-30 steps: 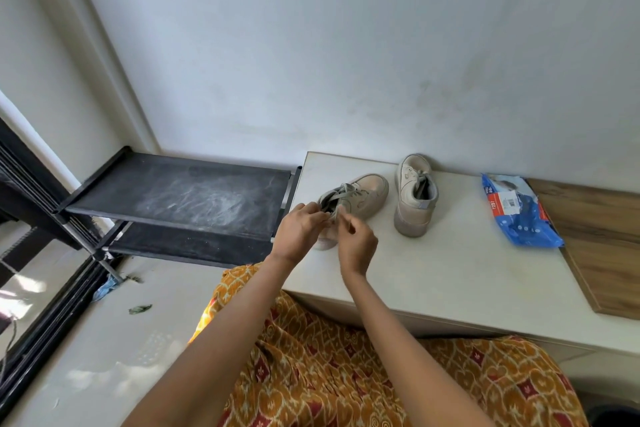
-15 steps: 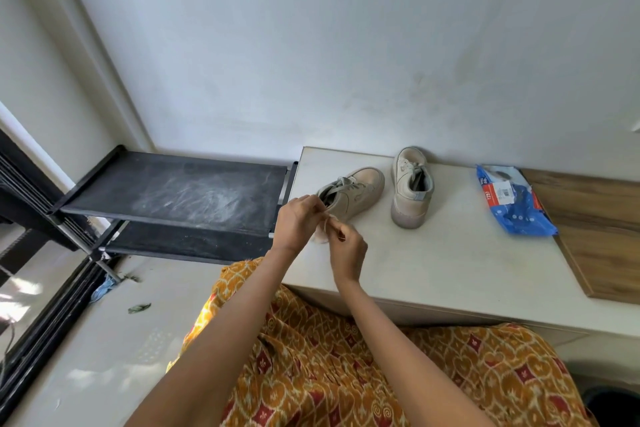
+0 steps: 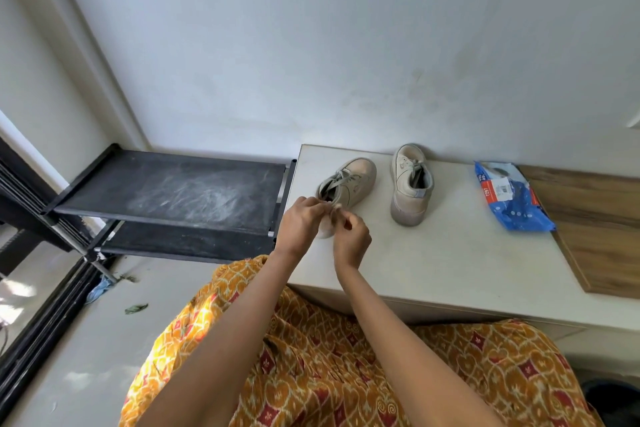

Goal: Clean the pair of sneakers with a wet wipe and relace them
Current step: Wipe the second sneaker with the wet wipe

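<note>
Two beige sneakers stand on a white table (image 3: pixel 450 263). The left sneaker (image 3: pixel 353 184) points away to the right, its heel toward me and partly hidden by my hands. My left hand (image 3: pixel 299 224) and my right hand (image 3: pixel 349 236) meet at its heel end, each pinching a pale lace end (image 3: pixel 335 207) between curled fingers. The right sneaker (image 3: pixel 410 184) stands upright beside it, heel toward me, laces in place. A blue wet wipe pack (image 3: pixel 512 198) lies to the right of the shoes.
A black shoe rack (image 3: pixel 173 191) with a dusty top shelf adjoins the table's left edge. A wooden board (image 3: pixel 602 229) covers the table's right end. The wall is close behind the shoes. My patterned orange skirt (image 3: pixel 311 357) fills the foreground.
My hands have drawn slightly toward me from the left sneaker's tongue, still pinching the lace ends together. The sneakers and wipe pack have not moved.
</note>
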The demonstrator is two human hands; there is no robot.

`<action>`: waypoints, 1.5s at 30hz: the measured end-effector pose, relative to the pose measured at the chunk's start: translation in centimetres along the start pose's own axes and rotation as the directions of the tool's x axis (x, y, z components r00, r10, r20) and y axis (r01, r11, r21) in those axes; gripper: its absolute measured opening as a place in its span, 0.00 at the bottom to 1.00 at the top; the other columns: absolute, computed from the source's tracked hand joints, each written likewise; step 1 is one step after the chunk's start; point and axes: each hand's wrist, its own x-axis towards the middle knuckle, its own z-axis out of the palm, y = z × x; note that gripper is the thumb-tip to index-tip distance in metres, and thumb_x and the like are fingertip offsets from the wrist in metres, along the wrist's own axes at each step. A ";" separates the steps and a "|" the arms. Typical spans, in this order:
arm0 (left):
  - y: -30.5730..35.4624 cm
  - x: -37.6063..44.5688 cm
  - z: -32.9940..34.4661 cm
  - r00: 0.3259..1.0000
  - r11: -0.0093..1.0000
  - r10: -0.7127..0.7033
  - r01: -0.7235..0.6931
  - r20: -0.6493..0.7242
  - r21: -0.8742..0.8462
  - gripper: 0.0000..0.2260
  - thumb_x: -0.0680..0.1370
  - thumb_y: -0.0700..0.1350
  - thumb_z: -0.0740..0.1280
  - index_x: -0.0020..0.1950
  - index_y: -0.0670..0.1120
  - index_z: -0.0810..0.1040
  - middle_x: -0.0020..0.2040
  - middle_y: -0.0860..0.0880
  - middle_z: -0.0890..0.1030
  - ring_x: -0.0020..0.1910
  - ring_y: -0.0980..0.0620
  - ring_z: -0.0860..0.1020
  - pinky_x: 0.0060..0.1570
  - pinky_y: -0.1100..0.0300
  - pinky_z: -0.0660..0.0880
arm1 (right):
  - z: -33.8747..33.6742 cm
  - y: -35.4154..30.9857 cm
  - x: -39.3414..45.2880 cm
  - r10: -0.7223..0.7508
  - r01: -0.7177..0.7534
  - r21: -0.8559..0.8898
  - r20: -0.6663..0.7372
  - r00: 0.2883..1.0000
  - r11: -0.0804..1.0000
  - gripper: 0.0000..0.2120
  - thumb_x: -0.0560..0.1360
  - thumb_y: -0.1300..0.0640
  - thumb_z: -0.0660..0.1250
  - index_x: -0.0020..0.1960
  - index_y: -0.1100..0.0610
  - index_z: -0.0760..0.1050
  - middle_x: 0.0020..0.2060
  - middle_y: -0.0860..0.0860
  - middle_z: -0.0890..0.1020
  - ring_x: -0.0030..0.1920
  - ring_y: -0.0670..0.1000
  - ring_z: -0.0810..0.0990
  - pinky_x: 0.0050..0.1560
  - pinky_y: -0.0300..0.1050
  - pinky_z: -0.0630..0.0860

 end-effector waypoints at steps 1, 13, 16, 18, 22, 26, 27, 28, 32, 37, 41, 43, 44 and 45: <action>0.0 0.0 0.0 1.000 1.000 0.007 -0.007 0.005 0.008 0.08 0.72 0.43 0.67 0.46 0.45 0.84 0.40 0.49 0.82 0.37 0.47 0.77 0.27 0.57 0.75 | -0.4 0.7 0.0 -0.040 0.042 -0.047 0.037 0.999 0.998 0.07 0.75 0.61 0.68 0.51 0.62 0.82 0.46 0.56 0.84 0.46 0.51 0.81 0.40 0.24 0.66; 1.8 2.4 -0.5 0.956 0.969 -0.244 0.249 0.163 -0.006 0.10 0.73 0.36 0.64 0.48 0.43 0.85 0.44 0.44 0.81 0.44 0.41 0.73 0.41 0.52 0.72 | -2.5 -0.2 3.1 0.284 -0.216 0.382 -0.132 0.950 0.899 0.05 0.75 0.61 0.66 0.51 0.57 0.78 0.47 0.55 0.81 0.42 0.54 0.81 0.33 0.35 0.78; 0.4 2.3 -2.4 0.922 0.915 -0.324 0.362 0.213 -0.177 0.06 0.72 0.39 0.70 0.46 0.44 0.85 0.41 0.45 0.82 0.41 0.47 0.76 0.40 0.58 0.69 | -2.9 -1.1 4.0 0.164 -0.119 0.338 -0.109 0.980 0.934 0.06 0.75 0.63 0.66 0.52 0.58 0.77 0.46 0.54 0.80 0.42 0.52 0.80 0.31 0.34 0.77; -0.7 2.1 -3.5 0.891 0.855 -0.356 0.432 0.280 -0.288 0.04 0.71 0.43 0.73 0.44 0.44 0.85 0.39 0.49 0.83 0.36 0.53 0.78 0.38 0.63 0.73 | -2.7 -2.0 4.4 0.082 -0.052 0.270 -0.103 0.991 0.962 0.07 0.75 0.62 0.66 0.52 0.59 0.79 0.46 0.53 0.82 0.42 0.49 0.79 0.37 0.38 0.79; -2.2 1.3 -3.7 0.842 0.758 -0.437 0.534 0.315 -0.375 0.06 0.71 0.46 0.74 0.43 0.45 0.85 0.35 0.51 0.83 0.32 0.54 0.79 0.35 0.67 0.74 | -2.1 -3.1 5.1 -0.146 0.146 -0.017 0.000 0.989 0.989 0.09 0.74 0.63 0.65 0.51 0.58 0.81 0.50 0.54 0.83 0.50 0.50 0.80 0.52 0.44 0.76; -2.2 0.8 -3.1 0.854 0.779 -0.476 0.520 0.210 -0.351 0.07 0.73 0.43 0.72 0.48 0.42 0.84 0.39 0.48 0.81 0.37 0.50 0.78 0.39 0.58 0.76 | -2.1 -3.2 5.8 -0.265 0.335 -0.277 0.261 0.928 0.901 0.11 0.76 0.60 0.63 0.57 0.58 0.80 0.53 0.57 0.80 0.53 0.55 0.80 0.55 0.46 0.75; -2.2 0.7 -2.9 0.863 0.795 -0.474 0.504 0.174 -0.337 0.07 0.73 0.43 0.72 0.49 0.42 0.84 0.40 0.48 0.79 0.38 0.50 0.76 0.41 0.58 0.76 | -2.1 -3.3 5.5 -0.285 0.381 -0.306 0.316 0.905 0.873 0.12 0.77 0.59 0.63 0.58 0.58 0.79 0.53 0.57 0.79 0.53 0.55 0.79 0.54 0.45 0.74; -2.2 0.6 -2.7 0.871 0.806 -0.468 0.489 0.147 -0.334 0.08 0.73 0.42 0.72 0.50 0.42 0.84 0.41 0.48 0.78 0.39 0.51 0.75 0.41 0.57 0.75 | -2.2 -3.3 4.9 -0.314 0.438 -0.326 0.370 0.874 0.838 0.13 0.76 0.58 0.64 0.60 0.58 0.78 0.53 0.58 0.77 0.53 0.55 0.78 0.54 0.45 0.73; -2.3 0.6 -2.2 0.890 0.810 -0.438 0.451 0.127 -0.375 0.08 0.72 0.40 0.73 0.50 0.40 0.83 0.38 0.51 0.75 0.39 0.51 0.76 0.40 0.49 0.78 | -3.2 -1.7 1.7 -0.528 0.704 -0.275 0.500 0.687 0.655 0.12 0.75 0.62 0.67 0.58 0.58 0.80 0.47 0.55 0.79 0.47 0.54 0.78 0.45 0.44 0.74; -1.8 0.8 -2.1 0.897 0.822 -0.424 0.438 0.120 -0.363 0.08 0.73 0.40 0.72 0.50 0.40 0.83 0.39 0.51 0.74 0.38 0.50 0.75 0.39 0.49 0.78 | -4.5 -2.6 5.4 -0.575 0.751 -0.407 0.484 0.660 0.520 0.07 0.74 0.58 0.68 0.49 0.57 0.83 0.41 0.55 0.82 0.44 0.56 0.78 0.45 0.46 0.74; -1.7 0.6 -2.0 0.892 0.816 -0.438 0.446 0.109 -0.368 0.07 0.73 0.40 0.72 0.49 0.40 0.84 0.39 0.49 0.76 0.37 0.50 0.75 0.39 0.48 0.78 | -3.4 -3.9 6.1 -0.385 0.554 -0.514 0.404 0.830 0.655 0.08 0.76 0.60 0.66 0.50 0.60 0.82 0.46 0.59 0.80 0.51 0.59 0.76 0.48 0.50 0.74; -1.9 0.5 -1.8 0.877 0.802 -0.472 0.470 0.093 -0.368 0.07 0.72 0.40 0.72 0.49 0.40 0.84 0.38 0.50 0.75 0.36 0.51 0.75 0.39 0.49 0.77 | -3.0 -3.5 3.7 -0.456 0.685 -0.454 0.519 0.723 0.569 0.06 0.74 0.62 0.67 0.48 0.60 0.82 0.43 0.58 0.80 0.47 0.60 0.77 0.42 0.48 0.76; -1.9 0.4 -1.8 0.873 0.795 -0.479 0.476 0.092 -0.375 0.07 0.72 0.40 0.72 0.49 0.39 0.84 0.37 0.51 0.75 0.35 0.52 0.74 0.39 0.50 0.77 | -3.3 -3.1 2.7 -0.501 0.752 -0.394 0.571 0.650 0.528 0.07 0.72 0.65 0.69 0.48 0.59 0.83 0.42 0.57 0.80 0.45 0.59 0.78 0.39 0.46 0.77; -1.9 0.4 -1.8 0.876 0.794 -0.472 0.471 0.098 -0.386 0.07 0.72 0.40 0.72 0.49 0.40 0.84 0.37 0.51 0.74 0.35 0.52 0.74 0.39 0.50 0.77 | -3.7 -2.7 2.5 -0.538 0.801 -0.344 0.604 0.588 0.490 0.09 0.70 0.67 0.70 0.48 0.58 0.83 0.41 0.56 0.80 0.43 0.58 0.78 0.36 0.45 0.77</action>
